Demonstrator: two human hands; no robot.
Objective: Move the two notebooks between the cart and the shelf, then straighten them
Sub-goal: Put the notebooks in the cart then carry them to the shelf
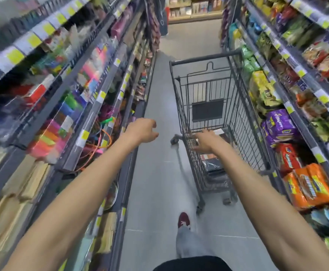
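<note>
A dark wire shopping cart [202, 61] stands in the aisle ahead of me, close to the right-hand shelves. Dark notebooks [212, 165] lie in the bottom of its basket, seen through the wire; a further book [221, 133] shows beside my right hand. My right hand [205, 142] reaches over the cart's left rim with fingers spread, holding nothing. My left hand [143, 130] hovers above the aisle floor near the left shelf [93, 114], fingers loosely curled and empty.
Stationery shelves with colourful paper stacks [50, 137] and brown envelopes [13, 192] line the left. Snack packs [308, 184] fill the right shelves. Grey floor [159, 182] runs between; my red shoe [184, 220] is on it.
</note>
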